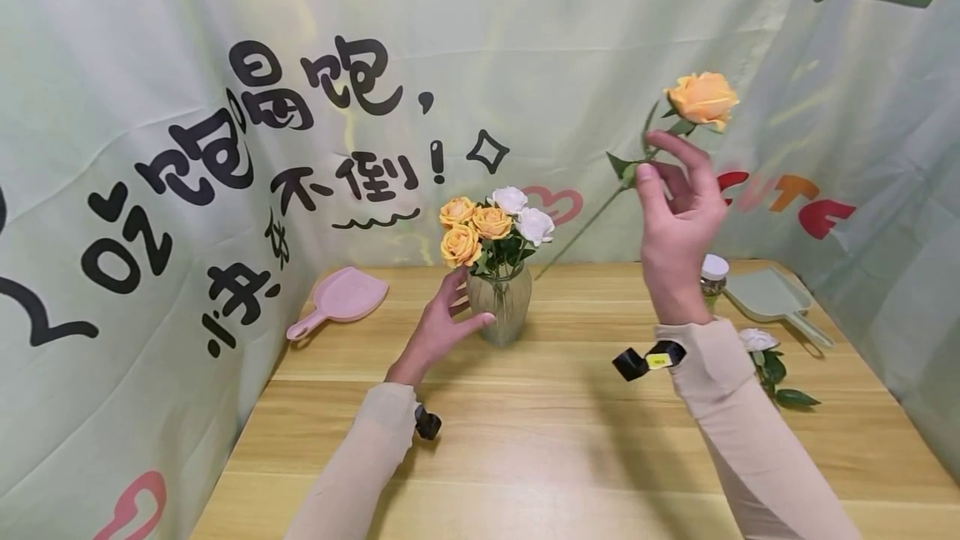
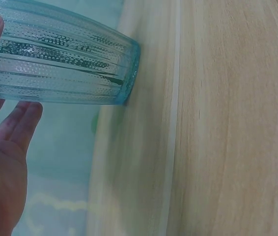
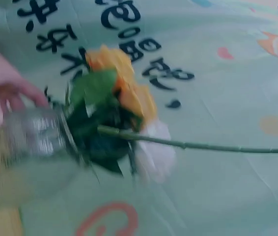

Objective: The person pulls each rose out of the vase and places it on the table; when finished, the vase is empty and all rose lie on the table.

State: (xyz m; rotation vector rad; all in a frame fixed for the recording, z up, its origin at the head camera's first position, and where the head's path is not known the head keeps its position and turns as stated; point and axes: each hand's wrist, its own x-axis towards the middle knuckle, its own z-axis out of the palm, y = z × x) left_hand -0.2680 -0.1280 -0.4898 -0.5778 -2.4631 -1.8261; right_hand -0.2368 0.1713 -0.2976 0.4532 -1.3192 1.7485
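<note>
My right hand [image 1: 682, 198] is raised at the right and pinches the green stem of an orange rose [image 1: 703, 98]. The stem slants down to the left, its lower end near the vase mouth; in the right wrist view the bare stem [image 3: 217, 148] crosses in front of the bouquet. A ribbed clear glass vase [image 1: 498, 315] stands upright, holding yellow-orange roses [image 1: 461, 245] and white roses [image 1: 535, 226]. At the vase's left side is my left hand [image 1: 442, 319], thumb in front and fairly straight fingers beside the glass [image 2: 55, 59]. Whether its fingertips press the glass is hard to tell.
On the wooden table [image 1: 495, 457], a pink dustpan-shaped tray [image 1: 348, 294] lies back left. A white-lidded jar [image 1: 714, 267], a grey-green dustpan-shaped tray [image 1: 772, 294] and a white rose [image 1: 759, 340] lie at the right, partly behind my right arm. A printed cloth hangs behind.
</note>
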